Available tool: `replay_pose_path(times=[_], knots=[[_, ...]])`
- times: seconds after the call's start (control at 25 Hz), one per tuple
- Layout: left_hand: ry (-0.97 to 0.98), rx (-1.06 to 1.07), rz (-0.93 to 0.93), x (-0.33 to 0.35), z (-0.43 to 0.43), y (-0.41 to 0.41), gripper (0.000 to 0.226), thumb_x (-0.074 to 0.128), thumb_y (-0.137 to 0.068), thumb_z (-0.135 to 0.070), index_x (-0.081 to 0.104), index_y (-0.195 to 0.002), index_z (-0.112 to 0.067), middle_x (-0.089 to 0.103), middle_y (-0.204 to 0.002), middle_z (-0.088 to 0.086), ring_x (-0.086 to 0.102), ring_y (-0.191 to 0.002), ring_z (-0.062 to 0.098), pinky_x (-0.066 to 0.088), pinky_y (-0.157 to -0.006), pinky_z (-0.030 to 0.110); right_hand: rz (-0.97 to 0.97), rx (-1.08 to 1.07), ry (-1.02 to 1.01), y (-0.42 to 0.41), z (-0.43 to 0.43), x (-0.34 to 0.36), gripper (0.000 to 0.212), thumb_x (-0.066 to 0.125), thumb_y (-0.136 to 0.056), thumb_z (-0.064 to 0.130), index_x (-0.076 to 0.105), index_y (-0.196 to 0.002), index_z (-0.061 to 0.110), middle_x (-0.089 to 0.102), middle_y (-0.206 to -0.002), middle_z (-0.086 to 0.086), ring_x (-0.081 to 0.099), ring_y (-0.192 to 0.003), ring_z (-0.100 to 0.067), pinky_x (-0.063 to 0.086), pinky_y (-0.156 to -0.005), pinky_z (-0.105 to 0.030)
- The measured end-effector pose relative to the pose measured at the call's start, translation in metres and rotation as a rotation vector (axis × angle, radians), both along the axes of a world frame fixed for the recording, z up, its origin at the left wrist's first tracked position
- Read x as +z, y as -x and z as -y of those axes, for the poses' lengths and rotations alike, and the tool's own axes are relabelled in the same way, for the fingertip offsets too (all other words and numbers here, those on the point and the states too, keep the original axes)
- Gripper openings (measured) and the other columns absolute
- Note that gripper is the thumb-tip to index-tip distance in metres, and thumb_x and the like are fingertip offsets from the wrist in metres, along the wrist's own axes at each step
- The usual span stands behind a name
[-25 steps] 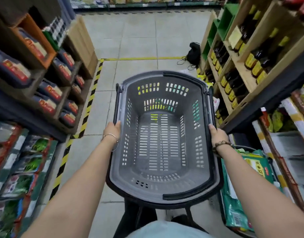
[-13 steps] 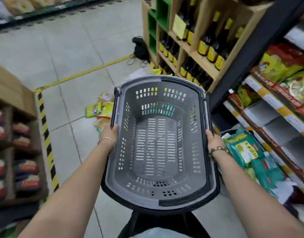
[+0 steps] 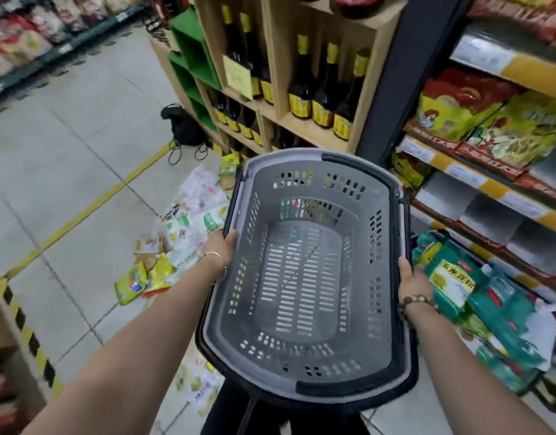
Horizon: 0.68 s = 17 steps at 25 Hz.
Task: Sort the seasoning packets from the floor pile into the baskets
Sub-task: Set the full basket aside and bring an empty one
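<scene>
On the floor at left we see the pile of seasoning packets, yellow, green and white, strewn from near to far. Just right of it, the left hand grasps the left rim of an empty grey shopping basket. The basket is carried level above the floor, its long axis running near to far. The right hand grasps the right rim. The pile lies below and left of the basket, so we judge the left hand nearer to it. At far right, green bags read 玉米淀粉; other labels are too blurred to read.
</scene>
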<state>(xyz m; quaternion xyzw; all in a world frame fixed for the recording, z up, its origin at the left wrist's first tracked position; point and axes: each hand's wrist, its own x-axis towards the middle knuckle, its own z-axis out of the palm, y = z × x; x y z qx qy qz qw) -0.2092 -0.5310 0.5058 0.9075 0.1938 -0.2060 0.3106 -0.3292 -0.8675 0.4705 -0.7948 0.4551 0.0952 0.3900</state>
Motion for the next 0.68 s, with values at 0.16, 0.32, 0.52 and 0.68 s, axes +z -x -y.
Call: replay_pose_path(times=[0.16, 0.32, 0.52, 0.68], knots=[[-0.007, -0.127, -0.112, -0.039, 0.019, -0.038, 0.046, 0.04, -0.098, -0.037, 0.051, -0.107, 0.006, 0.056, -0.113, 0.03, 0.053, -0.107, 0.041, 0.038, -0.082, 0.037, -0.049, -0.127, 0.015, 0.005, 0.001, -0.032, 0.068, 0.029, -0.095, 0.051, 0.059, -0.104, -0.009, 0.058, -0.11, -0.035, 0.055, -0.1, -0.044, 0.041, -0.083, -0.043], [-0.039, -0.205, -0.191, -0.113, 0.028, -0.062, 0.04, 0.041, -0.098, -0.034, 0.048, -0.104, 0.004, 0.058, -0.109, 0.029, 0.054, -0.105, 0.041, 0.033, -0.075, 0.035, -0.174, -0.239, -0.005, 0.01, -0.009, -0.102, 0.065, 0.028, -0.095, 0.05, 0.059, -0.096, -0.008, 0.061, -0.101, -0.032, 0.058, -0.092, -0.041, 0.042, -0.073, -0.04], [-0.06, -0.226, -0.232, -0.225, 0.029, -0.078, 0.031, 0.043, -0.098, -0.03, 0.051, -0.089, -0.002, 0.06, -0.102, 0.029, 0.057, -0.098, 0.04, 0.03, -0.069, 0.032, -0.292, -0.315, -0.058, 0.008, -0.018, -0.208, 0.052, 0.032, -0.096, 0.046, 0.053, -0.086, 0.0, 0.061, -0.091, -0.025, 0.057, -0.091, -0.041, 0.037, -0.069, -0.039], [-0.096, -0.268, -0.236, -0.321, 0.034, -0.08, 0.027, 0.047, -0.097, -0.024, 0.042, -0.076, -0.007, 0.06, -0.096, 0.033, 0.058, -0.094, 0.043, 0.033, -0.072, 0.037, -0.313, -0.398, -0.05, 0.021, -0.019, -0.292, 0.045, 0.035, -0.096, 0.044, 0.047, -0.073, 0.007, 0.049, -0.072, -0.014, 0.054, -0.082, -0.04, 0.034, -0.066, -0.038]])
